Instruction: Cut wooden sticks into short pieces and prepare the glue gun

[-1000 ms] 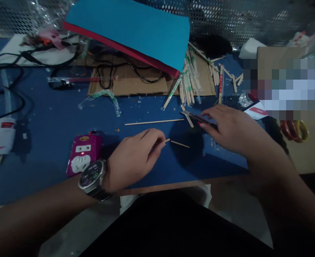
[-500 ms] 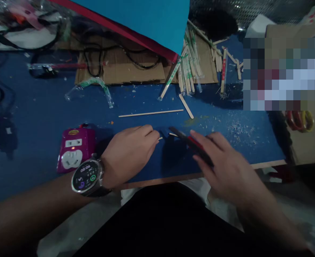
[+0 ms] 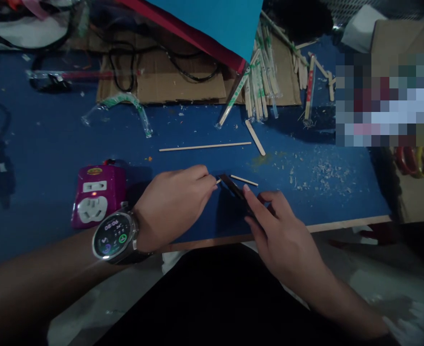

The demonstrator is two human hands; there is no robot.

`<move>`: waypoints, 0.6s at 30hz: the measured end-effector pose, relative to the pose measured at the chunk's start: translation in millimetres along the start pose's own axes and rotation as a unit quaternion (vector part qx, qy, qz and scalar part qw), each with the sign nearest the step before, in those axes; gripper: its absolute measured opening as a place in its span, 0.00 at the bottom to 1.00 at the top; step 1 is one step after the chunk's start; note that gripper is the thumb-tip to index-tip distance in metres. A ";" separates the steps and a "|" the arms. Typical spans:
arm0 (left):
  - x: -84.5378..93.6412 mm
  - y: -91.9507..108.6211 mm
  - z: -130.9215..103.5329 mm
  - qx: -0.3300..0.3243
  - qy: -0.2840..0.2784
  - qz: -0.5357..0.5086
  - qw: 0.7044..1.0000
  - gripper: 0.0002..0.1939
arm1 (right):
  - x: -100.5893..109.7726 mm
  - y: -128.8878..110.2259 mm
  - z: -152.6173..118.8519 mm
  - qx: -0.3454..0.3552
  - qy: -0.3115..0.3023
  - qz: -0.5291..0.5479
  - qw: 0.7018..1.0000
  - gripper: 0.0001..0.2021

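The left hand [image 3: 178, 204] has its fingers curled together, pinching a thin wooden stick [image 3: 218, 181] near the middle of the blue table's [image 3: 46, 139] front edge; only the stick's tip shows, the rest hidden by the hand. The right hand [image 3: 286, 235] has its thumb and fingers closed around a dark, knife-like tool [image 3: 232, 186], its narrow end just beside that tip; whether they touch is unclear, and the palm hides the tool's rear. Just beyond the tool lies a short stick piece [image 3: 244, 180]; farther from the front edge are a long stick [image 3: 205, 146] and a flat craft stick [image 3: 255, 138]. Pale shavings [image 3: 334, 170] litter the surface toward its right edge. Left of the hands sits a purple power socket [image 3: 98, 197] with a small glowing light. Toward the back, plastic-wrapped sticks [image 3: 257, 96] overlap brown cardboard [image 3: 181, 86], beneath blue and red sheets [image 3: 215, 24] cut off by the view's top. A pixelated block conceals part of the right side. A watch [image 3: 113, 235] on the left wrist reads 08:06; the green printing on the wrappers and the socket's gold label are illegible.
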State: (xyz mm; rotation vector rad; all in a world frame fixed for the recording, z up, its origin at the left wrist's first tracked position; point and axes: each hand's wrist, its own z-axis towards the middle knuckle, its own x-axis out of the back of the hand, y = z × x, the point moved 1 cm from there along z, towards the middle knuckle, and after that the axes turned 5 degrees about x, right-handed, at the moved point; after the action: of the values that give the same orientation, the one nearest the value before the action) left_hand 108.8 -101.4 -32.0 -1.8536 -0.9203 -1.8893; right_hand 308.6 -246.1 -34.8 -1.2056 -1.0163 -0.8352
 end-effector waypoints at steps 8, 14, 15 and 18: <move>-0.6 1.1 -0.3 -0.014 0.015 0.012 1.000 0.12 | -2.4 0.1 -1.5 0.002 0.007 -0.005 1.000 0.28; -1.3 1.1 -1.1 -0.024 0.024 0.011 0.999 0.12 | -3.1 1.3 -0.6 0.011 0.003 -0.006 1.000 0.28; -1.2 1.1 -1.1 -0.026 0.026 0.009 0.999 0.12 | -3.7 1.2 -1.1 0.013 0.003 -0.011 1.000 0.28; -0.9 1.0 -0.9 -0.021 0.027 -0.001 0.999 0.12 | -6.6 -1.2 -3.9 0.031 -0.006 -0.054 0.998 0.32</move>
State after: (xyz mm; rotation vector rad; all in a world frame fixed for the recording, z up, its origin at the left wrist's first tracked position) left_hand 108.8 -102.9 -32.6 -1.8169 -0.8712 -1.9648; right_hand 305.9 -250.2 -40.8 -1.1132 -1.1167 -0.8746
